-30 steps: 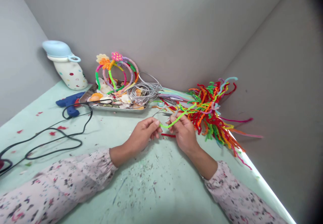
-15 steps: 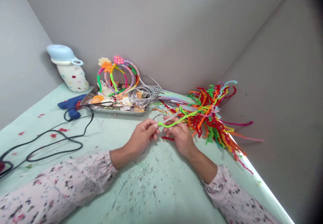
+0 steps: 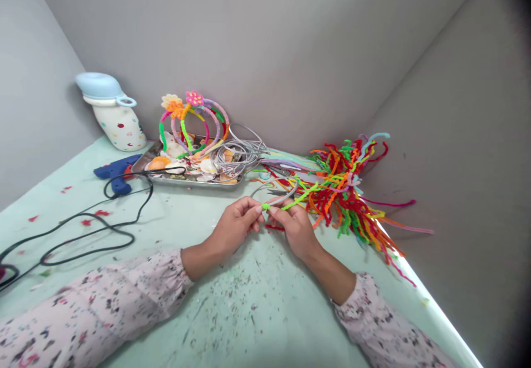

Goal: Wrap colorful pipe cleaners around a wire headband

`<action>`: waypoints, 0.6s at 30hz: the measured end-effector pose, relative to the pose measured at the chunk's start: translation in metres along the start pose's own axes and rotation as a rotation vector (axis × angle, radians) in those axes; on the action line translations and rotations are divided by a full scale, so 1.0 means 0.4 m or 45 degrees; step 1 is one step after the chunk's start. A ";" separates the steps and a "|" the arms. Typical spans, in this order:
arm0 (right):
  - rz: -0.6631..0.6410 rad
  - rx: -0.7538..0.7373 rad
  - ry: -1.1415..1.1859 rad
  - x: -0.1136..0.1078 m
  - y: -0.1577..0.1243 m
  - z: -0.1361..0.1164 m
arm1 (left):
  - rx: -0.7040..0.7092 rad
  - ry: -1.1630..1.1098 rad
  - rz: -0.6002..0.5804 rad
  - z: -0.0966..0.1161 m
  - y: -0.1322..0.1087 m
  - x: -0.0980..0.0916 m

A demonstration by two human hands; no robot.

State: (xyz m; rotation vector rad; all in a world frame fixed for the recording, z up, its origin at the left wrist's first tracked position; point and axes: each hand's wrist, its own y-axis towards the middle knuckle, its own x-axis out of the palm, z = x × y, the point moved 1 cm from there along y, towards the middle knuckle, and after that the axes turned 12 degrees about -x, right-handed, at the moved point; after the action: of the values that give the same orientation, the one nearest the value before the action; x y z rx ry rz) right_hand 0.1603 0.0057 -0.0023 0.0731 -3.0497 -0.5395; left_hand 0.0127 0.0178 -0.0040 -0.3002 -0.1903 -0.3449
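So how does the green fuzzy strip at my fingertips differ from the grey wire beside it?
The green strip is vivid and fuzzy; the grey wire is dull and looks smooth. The green strip bunches at the left hand; the grey wire curves in an arc beyond the fingertips. Both are slender and bendable-looking.

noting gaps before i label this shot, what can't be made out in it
All in the head view:
Green stem: whether it winds around the grey wire; too small, and partly covered by the left hand.
Right hand: exactly what it touches; its own fingers hide the spot.
Black cord: the rest, cut off by the left edge.
Tray: contents beneath the wire coil, covered.
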 end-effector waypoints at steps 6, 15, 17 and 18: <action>0.000 0.032 -0.048 0.000 0.001 -0.002 | -0.011 -0.015 -0.025 -0.002 0.002 -0.001; 0.023 0.035 -0.096 0.003 0.003 0.001 | -0.019 -0.022 -0.088 -0.008 0.005 -0.007; 0.028 0.008 -0.104 0.004 0.003 0.000 | -0.021 -0.031 -0.101 -0.010 0.006 -0.009; 0.027 -0.007 -0.113 0.004 0.003 0.000 | -0.021 -0.033 -0.106 -0.011 0.007 -0.009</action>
State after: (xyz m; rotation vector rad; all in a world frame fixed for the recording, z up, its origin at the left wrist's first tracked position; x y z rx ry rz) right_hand 0.1585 0.0069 -0.0017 0.0172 -3.1307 -0.5644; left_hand 0.0110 0.0200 -0.0095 -0.3135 -0.2261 -0.4251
